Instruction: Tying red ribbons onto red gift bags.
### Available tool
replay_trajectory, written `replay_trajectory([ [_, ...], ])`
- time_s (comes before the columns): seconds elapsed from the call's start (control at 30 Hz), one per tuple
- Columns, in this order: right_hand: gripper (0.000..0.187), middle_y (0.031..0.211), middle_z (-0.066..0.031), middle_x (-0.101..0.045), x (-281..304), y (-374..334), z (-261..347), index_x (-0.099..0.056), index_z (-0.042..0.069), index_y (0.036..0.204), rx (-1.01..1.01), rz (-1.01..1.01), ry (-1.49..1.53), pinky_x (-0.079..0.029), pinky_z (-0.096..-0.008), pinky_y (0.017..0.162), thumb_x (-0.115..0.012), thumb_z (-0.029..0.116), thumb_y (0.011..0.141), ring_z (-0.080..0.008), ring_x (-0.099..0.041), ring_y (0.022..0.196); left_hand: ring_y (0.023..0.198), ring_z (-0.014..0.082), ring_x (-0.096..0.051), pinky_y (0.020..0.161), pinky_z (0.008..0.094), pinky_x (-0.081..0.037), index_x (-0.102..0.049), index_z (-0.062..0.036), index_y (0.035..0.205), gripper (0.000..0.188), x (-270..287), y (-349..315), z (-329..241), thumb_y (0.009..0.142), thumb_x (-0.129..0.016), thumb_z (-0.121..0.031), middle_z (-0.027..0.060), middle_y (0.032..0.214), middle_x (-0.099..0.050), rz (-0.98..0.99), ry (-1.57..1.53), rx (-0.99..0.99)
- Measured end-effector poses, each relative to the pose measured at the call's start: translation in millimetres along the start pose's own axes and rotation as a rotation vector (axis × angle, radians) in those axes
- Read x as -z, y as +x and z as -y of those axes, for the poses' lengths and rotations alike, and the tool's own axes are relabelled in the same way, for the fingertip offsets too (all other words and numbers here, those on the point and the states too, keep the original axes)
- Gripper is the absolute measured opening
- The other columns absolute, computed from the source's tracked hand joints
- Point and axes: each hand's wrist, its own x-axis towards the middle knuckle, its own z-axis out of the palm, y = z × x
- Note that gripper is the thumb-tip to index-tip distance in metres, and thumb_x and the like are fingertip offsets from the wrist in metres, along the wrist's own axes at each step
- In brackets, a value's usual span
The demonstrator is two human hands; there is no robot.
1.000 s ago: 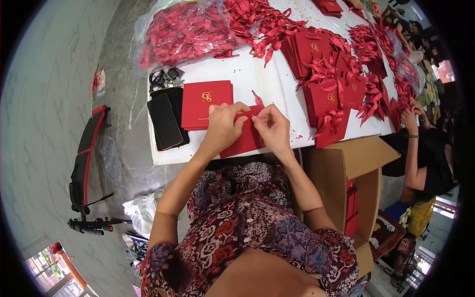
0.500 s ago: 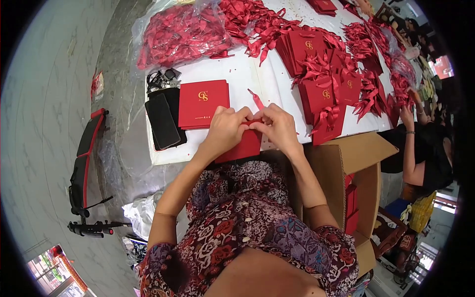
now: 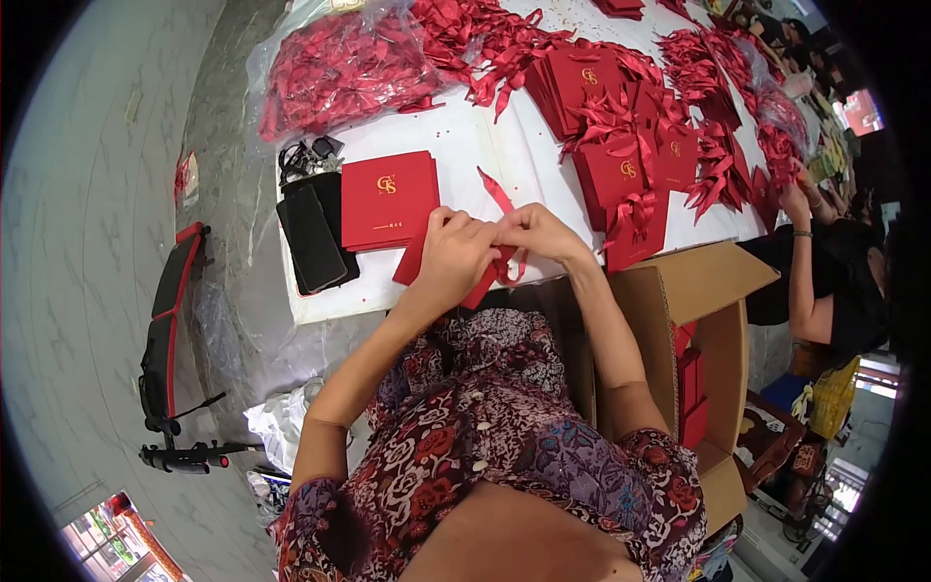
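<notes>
My left hand (image 3: pixel 454 254) is closed on a small red paper bag (image 3: pixel 409 264) at the table's near edge. The bag lies tilted and is mostly covered by that hand. Close beside it, my right hand (image 3: pixel 539 233) has thumb and fingertips pinched together on a red ribbon (image 3: pixel 496 190). One end of the ribbon stretches away over the white table, and a loop hangs below the fingers. Where the ribbon meets the bag is hidden by my fingers. Just left of my hands lies a neat stack of red bags (image 3: pixel 388 204) with gold print.
A black phone (image 3: pixel 316 242) and a coiled cable (image 3: pixel 297 163) lie at left. Behind are a clear plastic bag of red ribbons (image 3: pixel 344 73) and piled bags with ribbons (image 3: pixel 621 175). An open carton (image 3: pixel 713 291) stands at right. Another person's arm (image 3: pixel 801 262) reaches in far right.
The bag has turned and tilted under my left hand. My right hand has drawn slightly apart to the right, and a ribbon loop now shows below it. The view has shifted slightly.
</notes>
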Motion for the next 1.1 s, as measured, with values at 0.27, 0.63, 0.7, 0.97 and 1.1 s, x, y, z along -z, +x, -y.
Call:
replay_trajectory([
  [0.27, 0.023, 0.066, 0.0005, -0.063, -2.2, 20.3, -10.0, -0.074, -0.001, 0.083, -0.007, -0.462, -0.034, -0.042, -0.0256, 0.056, -0.072, 0.021, 0.088, -0.007, -0.052, 0.06, 0.073, 0.023, -0.06, 0.084, 0.0384, -0.036, -0.067, -0.0117, 0.083, 0.019, 1.3, -6.2, -1.9, 0.077, -0.08, -0.025, 0.0019, 0.073, -0.067, 0.114, -0.194, 0.283],
  [0.63, 0.027, 0.075, -0.0134, -0.064, 3.8, -30.5, -4.5, -0.062, 0.002, 0.088, 0.038, -0.812, -0.729, -0.05, -0.0419, 0.063, -0.072, 0.027, 0.088, -0.0323, -0.064, 0.069, 0.078, 0.0194, -0.065, 0.081, 0.0367, -0.034, -0.072, -0.0135, 0.091, 0.014, 0.1, -28.3, 4.6, 0.082, -0.077, -0.023, 0.0015, 0.081, -0.071, 0.033, -0.176, 0.475],
  [0.7, 0.028, 0.079, -0.0138, -0.064, 2.0, -16.5, -11.6, -0.063, 0.002, 0.09, 0.136, -0.836, -0.709, -0.05, -0.0425, 0.065, -0.073, 0.028, 0.087, -0.0322, -0.064, 0.072, 0.078, 0.0197, -0.065, 0.081, 0.0366, -0.034, -0.072, -0.0137, 0.091, 0.014, -3.3, -28.1, 1.9, 0.082, -0.077, -0.023, 0.002, 0.082, -0.072, 0.036, -0.155, 0.46],
  [0.97, 0.02, 0.084, -0.0142, -0.065, 8.6, 36.2, -16.9, -0.065, 0.002, 0.087, 0.2, -0.772, -0.891, -0.05, -0.0422, 0.073, -0.072, 0.019, 0.082, -0.0322, -0.064, 0.082, 0.079, 0.0218, -0.065, 0.081, 0.037, -0.036, -0.069, -0.012, 0.091, 0.016, -25.6, -11.6, -5.4, 0.084, -0.075, -0.024, 0.0034, 0.083, -0.073, 0.108, -0.218, 0.458],
  [1.1, 0.019, 0.085, -0.0144, -0.066, 10.5, 14.4, 1.2, -0.067, 0.0, 0.088, 0.255, -0.723, -0.661, -0.05, -0.0415, 0.07, -0.071, 0.018, 0.084, -0.0314, -0.065, 0.08, 0.078, 0.0232, -0.065, 0.081, 0.0373, -0.037, -0.064, -0.0093, 0.092, 0.022, -25.1, -9.5, 2.9, 0.082, -0.077, -0.025, 0.0053, 0.079, -0.07, 0.074, -0.244, 0.487],
])
